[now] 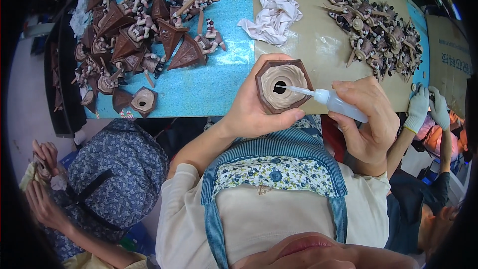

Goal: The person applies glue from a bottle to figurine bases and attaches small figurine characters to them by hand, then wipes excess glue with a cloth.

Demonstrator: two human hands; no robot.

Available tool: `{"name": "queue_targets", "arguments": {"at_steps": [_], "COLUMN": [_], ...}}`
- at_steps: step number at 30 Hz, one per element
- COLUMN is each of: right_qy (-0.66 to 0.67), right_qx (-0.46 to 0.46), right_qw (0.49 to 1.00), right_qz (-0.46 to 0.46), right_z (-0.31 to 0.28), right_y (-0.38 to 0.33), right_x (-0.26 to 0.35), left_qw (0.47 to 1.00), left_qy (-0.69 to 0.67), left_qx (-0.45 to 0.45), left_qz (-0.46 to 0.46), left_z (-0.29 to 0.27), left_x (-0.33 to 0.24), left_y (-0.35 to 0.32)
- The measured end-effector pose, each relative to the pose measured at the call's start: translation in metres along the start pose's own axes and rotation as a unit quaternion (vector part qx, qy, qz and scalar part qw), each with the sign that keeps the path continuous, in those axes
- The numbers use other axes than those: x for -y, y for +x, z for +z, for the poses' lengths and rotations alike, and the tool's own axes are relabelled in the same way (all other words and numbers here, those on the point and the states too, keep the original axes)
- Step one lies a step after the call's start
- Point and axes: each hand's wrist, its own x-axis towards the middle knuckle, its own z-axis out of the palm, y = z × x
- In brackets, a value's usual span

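My left hand (pixel 251 107) is wrapped round a brown six-sided hollow piece (pixel 269 74). Its cream-coloured inside, with a dark hole in the middle, faces up toward me. Between the fingers and thumb of my right hand (pixel 371 114) is a small translucent squeeze bottle (pixel 343 105), tilted to the left. The bottle's thin nozzle reaches over the rim of the hollow piece, its tip at the dark hole. Whether any liquid is coming out is too small to tell. Both hands are just in front of the table's near edge.
Brown pointed pieces and small figurines (pixel 134 35) lie heaped on the blue mat (pixel 229 79). Similar hollow piece (pixel 144 100) rests at the near left edge. Crumpled white cloth (pixel 274 17) lies ahead; more figurines (pixel 378 32) are piled right. Co-workers' hands (pixel 45 184) and gloved hands (pixel 420 107) flank me.
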Motion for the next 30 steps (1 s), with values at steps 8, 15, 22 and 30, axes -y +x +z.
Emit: {"name": "queue_targets", "arguments": {"at_steps": [8, 15, 22, 30], "right_qy": [-0.017, -0.018, -0.022, -0.025], "right_qx": [0.014, 0.014, 0.014, 0.013], "right_qw": [1.0, 0.999, 0.999, 0.999], "right_qz": [-0.015, -0.026, -0.033, -0.031], "right_z": [0.0036, 0.0037, 0.003, 0.0022], "right_y": [0.0049, 0.0051, 0.005, 0.0029], "right_x": [0.0001, -0.0025, -0.0059, -0.0077], "left_qw": [1.0, 1.0, 1.0, 0.999], "left_qy": [-0.016, -0.022, -0.018, -0.012], "left_qx": [0.004, -0.002, -0.013, -0.021], "left_qz": [0.006, 0.001, -0.02, -0.036], "left_z": [-0.0009, 0.0008, 0.0011, 0.0033], "left_x": [0.0006, 0.0016, 0.002, 0.0049], "left_y": [0.0025, 0.0034, 0.0032, 0.0023]}}
